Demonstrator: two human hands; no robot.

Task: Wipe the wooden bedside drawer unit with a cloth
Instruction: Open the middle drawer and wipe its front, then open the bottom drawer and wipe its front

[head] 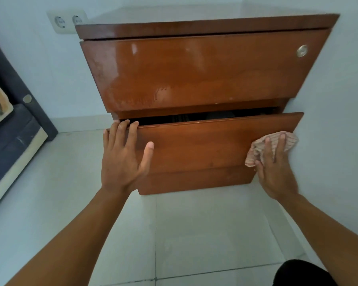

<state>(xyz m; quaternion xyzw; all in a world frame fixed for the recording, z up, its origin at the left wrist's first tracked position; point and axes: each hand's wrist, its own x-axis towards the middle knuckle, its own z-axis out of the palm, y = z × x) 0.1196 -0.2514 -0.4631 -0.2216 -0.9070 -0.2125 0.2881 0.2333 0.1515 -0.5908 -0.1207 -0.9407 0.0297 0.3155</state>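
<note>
The wooden bedside drawer unit (194, 71) stands against the wall, glossy brown, with a round metal lock at the top drawer's right. Its lower drawer (205, 147) is pulled out a little, leaving a dark gap above it. My left hand (124, 159) rests on the lower drawer's left end, fingertips curled over its top edge, thumb spread across the front. My right hand (275, 170) presses a pale striped cloth (260, 147) flat against the drawer front's right end, close to the wall.
A white wall (339, 120) runs tight along the unit's right side. A double power socket (67, 20) sits on the wall at upper left. A dark bed frame with mattress (10, 129) lies to the left. Pale floor tiles (194, 234) spread below.
</note>
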